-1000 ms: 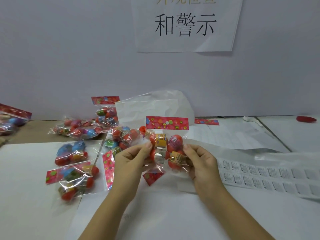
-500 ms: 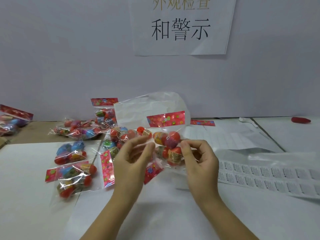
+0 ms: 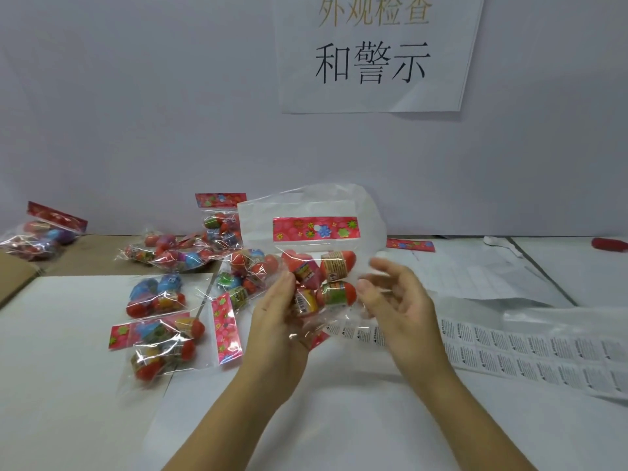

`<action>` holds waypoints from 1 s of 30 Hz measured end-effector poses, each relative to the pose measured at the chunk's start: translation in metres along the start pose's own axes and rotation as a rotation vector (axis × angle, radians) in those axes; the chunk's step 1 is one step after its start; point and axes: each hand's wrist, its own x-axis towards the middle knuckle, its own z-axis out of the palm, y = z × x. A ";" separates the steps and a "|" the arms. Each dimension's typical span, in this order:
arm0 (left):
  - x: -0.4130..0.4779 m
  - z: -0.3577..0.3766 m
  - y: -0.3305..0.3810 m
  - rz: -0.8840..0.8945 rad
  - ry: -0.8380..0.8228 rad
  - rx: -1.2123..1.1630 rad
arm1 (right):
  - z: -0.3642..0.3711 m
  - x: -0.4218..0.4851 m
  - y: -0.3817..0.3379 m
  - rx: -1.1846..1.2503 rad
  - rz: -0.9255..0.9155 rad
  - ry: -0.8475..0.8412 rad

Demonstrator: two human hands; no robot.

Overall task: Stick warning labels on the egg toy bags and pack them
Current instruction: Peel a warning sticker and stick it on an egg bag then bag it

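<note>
A clear egg toy bag (image 3: 319, 277) with a red flowered header and several red eggs inside is held upright above the table. My left hand (image 3: 277, 311) grips its lower left side. My right hand (image 3: 394, 297) is just right of the bag, fingers spread and blurred, apart from the plastic. A sheet of white warning labels (image 3: 509, 348) lies flat on the table to the right, partly under my right hand. More egg toy bags lie at the left, among them one near the front (image 3: 159, 345) and one further back (image 3: 156, 294).
A larger clear plastic bag (image 3: 339, 205) stands behind the held bag. Several more egg bags lie along the wall at the left (image 3: 176, 253) and far left (image 3: 40, 232). A red object (image 3: 610, 245) sits at the far right. A paper sign (image 3: 372, 52) hangs on the wall.
The bag has been turned over and raised, so its header stands level at the top. My right hand has let go and opened beside it; my left hand still holds the bag.
</note>
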 end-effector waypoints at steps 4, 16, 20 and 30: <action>0.001 -0.001 0.001 -0.007 -0.034 0.025 | -0.003 0.005 0.002 0.111 0.045 -0.084; -0.009 0.003 0.000 0.323 -0.097 0.304 | 0.004 -0.006 0.006 -0.074 -0.073 -0.030; -0.020 0.006 -0.010 0.405 -0.288 0.443 | 0.009 -0.010 0.005 0.051 -0.058 -0.340; -0.003 0.000 -0.001 0.303 0.036 0.360 | -0.005 0.003 -0.001 0.379 0.209 -0.250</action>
